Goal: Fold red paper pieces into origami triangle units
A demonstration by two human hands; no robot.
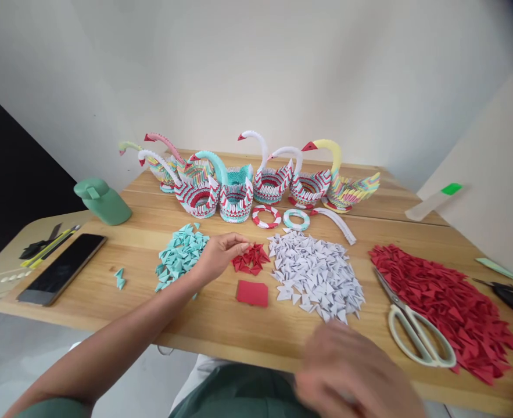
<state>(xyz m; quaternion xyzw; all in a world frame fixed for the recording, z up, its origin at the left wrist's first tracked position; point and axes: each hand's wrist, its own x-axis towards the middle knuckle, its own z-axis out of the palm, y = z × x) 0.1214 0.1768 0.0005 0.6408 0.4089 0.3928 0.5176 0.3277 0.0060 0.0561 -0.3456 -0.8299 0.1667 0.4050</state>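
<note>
My left hand [221, 253] reaches over the table, its fingertips pinched together at the small pile of red folded pieces [251, 259]; whatever is between them is too small to make out. Teal pieces [180, 255] lie beside that hand on its left. A red paper stack [252, 293] rests just below the small red pile. My right hand [352, 371] is smeared by motion at the front edge, below the heap of white pieces [317, 273], and its fingers cannot be made out.
Folded paper swans [236, 203] stand along the back with two rings and a loose white neck [335, 223] before them. Scissors [415, 331] lie against a large red heap [448, 307] at right. A phone [64, 269] and green bottle [103, 201] are at left.
</note>
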